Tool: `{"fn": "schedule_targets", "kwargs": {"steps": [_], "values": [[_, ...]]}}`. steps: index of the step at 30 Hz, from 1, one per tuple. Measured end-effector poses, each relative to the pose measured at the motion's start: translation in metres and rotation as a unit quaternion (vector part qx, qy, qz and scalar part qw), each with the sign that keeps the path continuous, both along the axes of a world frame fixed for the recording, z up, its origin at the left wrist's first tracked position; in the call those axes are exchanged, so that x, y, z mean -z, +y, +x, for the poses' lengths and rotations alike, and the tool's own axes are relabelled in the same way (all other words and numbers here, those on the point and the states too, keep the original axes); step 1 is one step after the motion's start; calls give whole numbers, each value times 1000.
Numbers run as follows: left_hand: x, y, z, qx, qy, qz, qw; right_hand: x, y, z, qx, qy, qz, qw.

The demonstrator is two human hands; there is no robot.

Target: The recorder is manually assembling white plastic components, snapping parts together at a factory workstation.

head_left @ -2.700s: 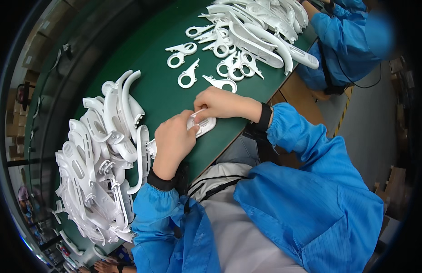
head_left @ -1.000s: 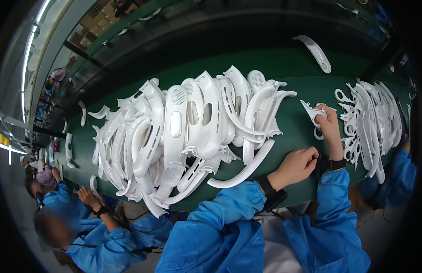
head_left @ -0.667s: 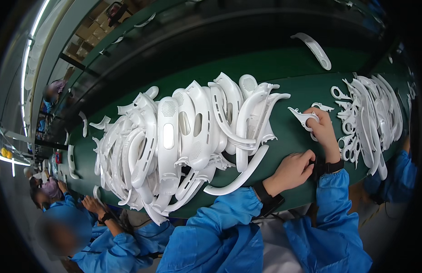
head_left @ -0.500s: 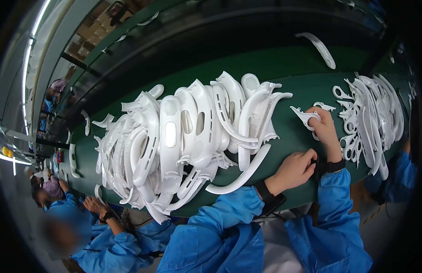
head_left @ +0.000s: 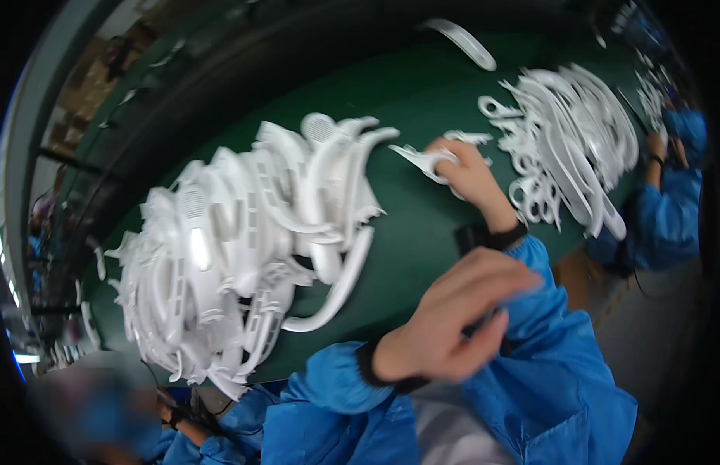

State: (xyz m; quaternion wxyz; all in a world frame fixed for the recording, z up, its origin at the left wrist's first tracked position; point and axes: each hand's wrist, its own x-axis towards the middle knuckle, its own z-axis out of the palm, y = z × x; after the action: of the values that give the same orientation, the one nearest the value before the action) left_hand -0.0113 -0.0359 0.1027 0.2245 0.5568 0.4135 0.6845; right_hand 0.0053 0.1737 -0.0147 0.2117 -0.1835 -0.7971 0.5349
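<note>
My right hand (head_left: 470, 177) is closed on a white plastic part with a pointed end and a ring (head_left: 423, 160), held over the green table. Another small white part (head_left: 470, 138) lies just beyond its fingers. My left hand (head_left: 453, 318), blurred, is raised close to me in front of the right forearm. Its thumb stands apart from the fingers and I see nothing held; a dark patch shows in the gap. To the left lies a big heap of curved white plastic shells (head_left: 220, 232), some with slots and perforated ends.
Beyond my right hand lies a pile of curved white strips (head_left: 581, 143), with ringed white parts (head_left: 534, 198) along its near side. A single curved piece (head_left: 462, 45) rests farther back on the green table (head_left: 422, 225). Blue-sleeved people sit at left and right (head_left: 678, 209).
The view has swung rightward, so the heaps appear farther left. My left hand has lifted from beside the right wrist, its thumb parting from the fingers. The right hand keeps its part.
</note>
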Motion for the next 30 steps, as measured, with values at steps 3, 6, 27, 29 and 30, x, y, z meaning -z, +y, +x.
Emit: {"fn": "schedule_targets", "kwargs": {"steps": [3, 6, 27, 29, 30], "values": [[-11, -53, 84, 105, -448, 253, 851, -22, -16, -14, -23, 3, -16, 1000], [12, -28, 83, 124, -484, 239, 833, -3, -3, -16, -3, 12, -24, 1000], [21, -36, 35, 160, -432, 219, 860, -13, -9, 0, 6, -22, -50, 998], [19, -37, 29, 163, -434, 209, 861, -9, -6, -1, 16, -15, -52, 998], [18, -37, 27, 164, -435, 204, 862, -6, -3, -1, 22, -10, -50, 998]]}}
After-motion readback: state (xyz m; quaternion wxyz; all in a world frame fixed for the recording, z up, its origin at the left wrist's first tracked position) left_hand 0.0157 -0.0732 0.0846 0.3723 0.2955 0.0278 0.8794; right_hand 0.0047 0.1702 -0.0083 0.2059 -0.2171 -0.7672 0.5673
